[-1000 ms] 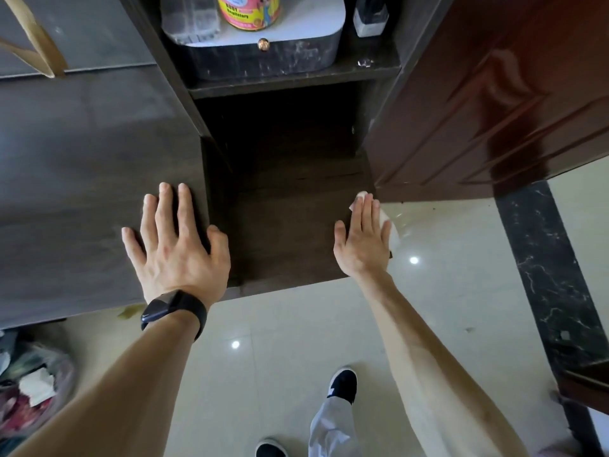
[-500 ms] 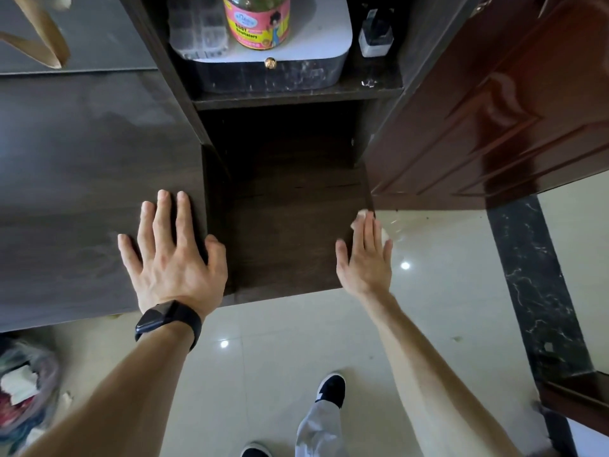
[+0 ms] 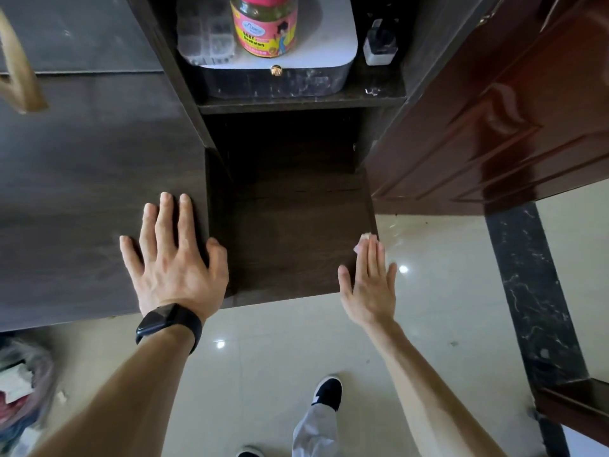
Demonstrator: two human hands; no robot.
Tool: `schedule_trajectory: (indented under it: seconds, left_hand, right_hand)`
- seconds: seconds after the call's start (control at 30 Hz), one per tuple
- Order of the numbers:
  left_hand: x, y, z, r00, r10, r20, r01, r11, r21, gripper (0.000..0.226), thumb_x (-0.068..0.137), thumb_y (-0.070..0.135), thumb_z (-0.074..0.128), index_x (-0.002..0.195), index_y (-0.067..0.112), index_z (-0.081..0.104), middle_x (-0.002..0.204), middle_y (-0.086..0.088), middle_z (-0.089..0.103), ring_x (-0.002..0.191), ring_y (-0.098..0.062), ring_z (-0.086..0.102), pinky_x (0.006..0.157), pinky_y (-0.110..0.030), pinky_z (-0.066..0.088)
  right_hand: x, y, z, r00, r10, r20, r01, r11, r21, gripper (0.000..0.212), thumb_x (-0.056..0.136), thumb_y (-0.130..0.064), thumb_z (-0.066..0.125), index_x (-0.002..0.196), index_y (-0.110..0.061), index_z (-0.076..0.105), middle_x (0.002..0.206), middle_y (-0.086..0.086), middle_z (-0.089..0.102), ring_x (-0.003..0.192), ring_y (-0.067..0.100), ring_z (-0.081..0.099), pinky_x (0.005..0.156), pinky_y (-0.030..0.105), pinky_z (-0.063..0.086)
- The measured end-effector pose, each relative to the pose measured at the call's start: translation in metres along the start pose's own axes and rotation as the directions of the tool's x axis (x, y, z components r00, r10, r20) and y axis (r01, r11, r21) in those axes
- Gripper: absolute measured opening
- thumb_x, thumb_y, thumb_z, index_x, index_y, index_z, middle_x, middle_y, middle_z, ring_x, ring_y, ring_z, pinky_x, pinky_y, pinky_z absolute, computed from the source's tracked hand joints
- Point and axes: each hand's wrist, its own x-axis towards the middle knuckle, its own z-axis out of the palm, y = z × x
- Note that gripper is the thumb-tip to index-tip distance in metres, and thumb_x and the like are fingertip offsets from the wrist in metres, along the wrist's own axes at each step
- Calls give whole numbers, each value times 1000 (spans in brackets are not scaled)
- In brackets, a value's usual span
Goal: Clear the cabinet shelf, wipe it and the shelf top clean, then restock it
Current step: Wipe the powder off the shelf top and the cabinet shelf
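Observation:
A dark wooden lower shelf (image 3: 290,245) of the cabinet lies bare between my hands. My left hand (image 3: 174,258) lies flat, fingers spread, on the dark cabinet panel (image 3: 82,209) beside the shelf's left edge. Flat against the shelf's right front corner, my right hand (image 3: 370,282) presses a small white tissue (image 3: 365,238), of which only a bit shows past the fingertips. On the upper shelf (image 3: 296,102) stand a white-topped drawer box (image 3: 280,74), a pink-labelled jar (image 3: 263,24), a clear compartment box (image 3: 206,31) and a small dark bottle (image 3: 379,44).
A glossy reddish-brown door (image 3: 494,110) stands open at the right. Below is a cream tiled floor (image 3: 263,374) with a black marble strip (image 3: 534,308). A plastic bag of rubbish (image 3: 23,390) sits at the lower left. My shoe (image 3: 326,390) is near the bottom.
My right hand with the tissue has slid a little toward me along the shelf's right edge. The view has tilted up, showing more of the upper shelf. My left hand stays put.

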Motion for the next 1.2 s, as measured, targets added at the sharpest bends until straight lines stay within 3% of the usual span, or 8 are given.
schedule_trajectory:
  seconds: [0.17,0.33,0.47,0.73,0.8,0.9,1.1,1.2]
  left_hand:
    - [1,0,3,1000,1,-15,-1,1000,20,70,90,44,32,156,23,18,165,1,12,152,-20,4,121,-55,5]
    - [1,-3,5,999,1,-32,0,1000,12,70,90,44,32,156,24,20,164,1,13,152,-20,6,121,-55,5]
    - [1,-3,5,999,11,-36,-11,1000,6,69,91,43,34,156,24,20,164,1,14,152,-20,6,121,-56,6]
    - [0,-2,7,999,9,-42,-8,1000,6,69,91,42,35,156,24,20,164,2,13,152,-19,6,121,-55,5]
    - [0,-2,7,999,4,-44,-4,1000,7,69,91,41,34,156,23,20,164,2,14,152,-19,6,121,-55,5]
    - [0,-4,8,999,2,-48,-2,1000,12,70,90,41,35,156,24,21,164,2,15,152,-20,7,121,-55,7]
    - [1,-6,6,1000,2,-30,-1,1000,26,68,91,42,35,156,26,19,164,3,14,152,-19,5,121,-55,5]
    - [0,-5,6,1000,-5,-11,5,1000,26,68,92,42,34,156,27,17,165,3,11,152,-18,3,121,-54,3]
  right_hand:
    - [90,-49,-18,999,31,33,-32,999,37,69,99,-56,5,155,-20,-15,163,-3,-20,149,13,-21,122,51,-2]
    - [11,-117,25,913,-408,10,407,912,54,62,103,-40,20,157,-16,1,166,-1,-4,152,14,-8,123,48,6]
    - [-62,-82,44,801,-597,48,591,801,95,58,104,-33,28,157,-16,12,165,-2,7,152,12,2,121,44,19]
    - [36,-52,10,988,-141,-57,140,990,-21,62,102,-39,17,157,-14,4,166,3,1,152,19,-2,122,49,11]
    - [47,-94,10,970,-241,7,241,970,8,62,102,-37,17,157,-17,-4,165,0,-10,151,16,-11,123,48,2]
    - [13,-147,32,826,-557,89,557,830,22,67,99,-34,28,157,-13,0,166,2,-4,152,17,-7,123,48,7]
    - [-54,-108,50,707,-705,55,702,709,68,60,100,-27,34,156,-13,18,165,-1,11,152,14,4,123,41,12]
    - [-60,-59,41,820,-572,-6,571,817,82,59,103,-30,35,157,-15,16,165,-2,10,152,15,5,122,42,16]
